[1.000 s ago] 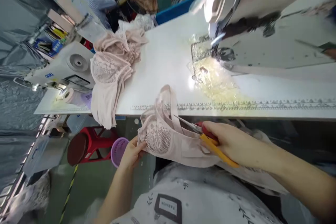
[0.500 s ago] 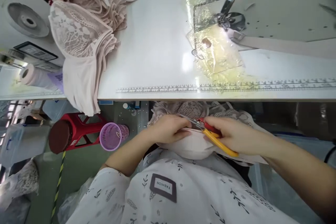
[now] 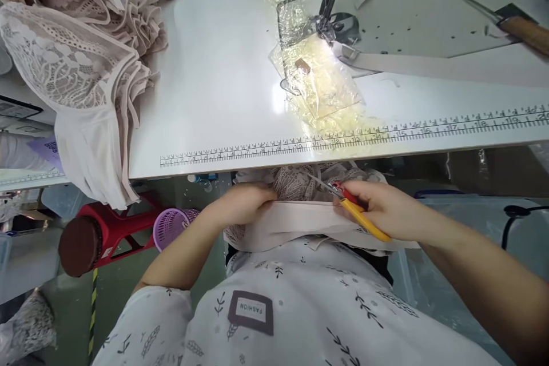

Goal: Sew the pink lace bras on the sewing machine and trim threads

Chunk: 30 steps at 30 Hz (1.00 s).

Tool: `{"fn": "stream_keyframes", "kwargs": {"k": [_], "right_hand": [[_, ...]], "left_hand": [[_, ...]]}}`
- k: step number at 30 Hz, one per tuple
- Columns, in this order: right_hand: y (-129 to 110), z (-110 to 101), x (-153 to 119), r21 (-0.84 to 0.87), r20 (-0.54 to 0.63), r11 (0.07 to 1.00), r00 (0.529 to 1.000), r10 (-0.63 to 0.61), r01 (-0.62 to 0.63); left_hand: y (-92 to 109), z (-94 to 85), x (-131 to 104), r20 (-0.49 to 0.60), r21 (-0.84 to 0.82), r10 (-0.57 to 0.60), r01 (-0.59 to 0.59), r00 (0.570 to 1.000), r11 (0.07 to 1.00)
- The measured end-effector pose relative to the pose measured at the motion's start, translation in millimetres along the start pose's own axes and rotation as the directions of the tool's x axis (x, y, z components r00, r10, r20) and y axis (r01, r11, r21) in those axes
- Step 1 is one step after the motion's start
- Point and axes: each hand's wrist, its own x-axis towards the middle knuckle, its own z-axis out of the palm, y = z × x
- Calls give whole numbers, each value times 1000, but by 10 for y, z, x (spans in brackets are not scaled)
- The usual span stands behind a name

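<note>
Across my lap, just under the table edge, lies a pale pink lace bra (image 3: 300, 218) with its smooth band stretched between my hands. My left hand (image 3: 249, 201) pinches the band at its left part. In my right hand (image 3: 380, 209) are scissors (image 3: 364, 222) with one yellow and one red handle, their blades pointing up and left over the lace. The fingers of that hand also rest at the band's upper edge; whether they grip it I cannot tell.
The white table (image 3: 214, 68) carries a printed ruler along its front edge. A sewing machine foot (image 3: 326, 23) stands over taped yellowish film. Stacked lace bras (image 3: 86, 80) overhang the table at left. Below are a red stool (image 3: 107, 229), a purple basket (image 3: 171, 229) and a clear bin (image 3: 463, 240).
My left hand has slid left along the bra, away from the scissors, and more of the band now shows flat between my hands. The view has shifted and tilted slightly.
</note>
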Motion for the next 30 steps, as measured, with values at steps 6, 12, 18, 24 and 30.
{"fn": "stream_keyframes", "kwargs": {"k": [6, 12, 18, 24, 30], "right_hand": [[-87, -96, -38, 9, 129, 997, 989, -76, 75], [6, -188, -101, 32, 52, 996, 995, -86, 85], [-14, -255, -119, 135, 34, 985, 994, -108, 103], [-49, -328, -111, 198, 21, 969, 988, -152, 145], [44, -358, -112, 189, -36, 970, 988, -150, 155]], "left_hand": [[405, 190, 276, -276, -155, 241, -290, 931, 944], [526, 311, 474, -445, -498, 148, -381, 883, 779], [590, 179, 485, -412, -495, 162, -370, 897, 786], [670, 139, 516, -442, -539, 119, -369, 889, 757], [670, 154, 550, -367, -674, -6, -262, 930, 690]]}}
